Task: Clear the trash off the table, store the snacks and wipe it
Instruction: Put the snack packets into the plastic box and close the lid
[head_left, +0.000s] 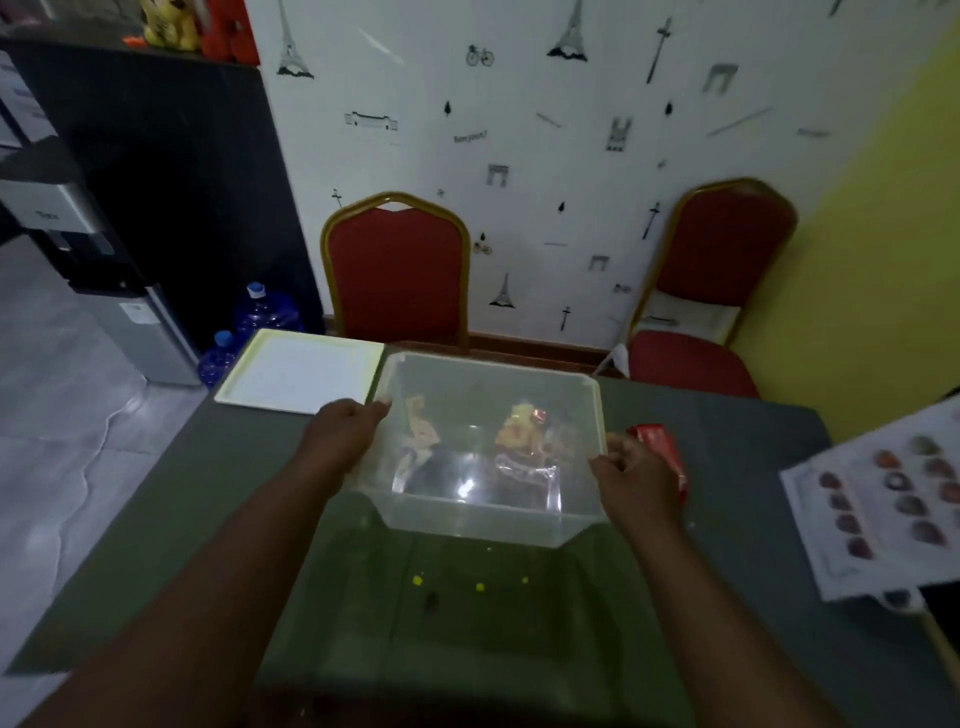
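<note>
Hands on clear box (493, 519), mid-desk (208, 493).
Both arms reach forward. Left hand (340, 434) curls over the box's left rim and right hand (631, 467) grips its right rim. Snack packets (519, 431) lie inside the box. Red packet (662, 447) lies just behind the right hand, white lid (298, 371) far left, printed sheet (883, 499) right, yellow crumbs (416, 578) near side.

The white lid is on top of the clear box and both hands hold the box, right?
Not quite. The head view shows the white lid lying on the table beside the clear box, not on it. The left hand and right hand do hold the box.
</note>
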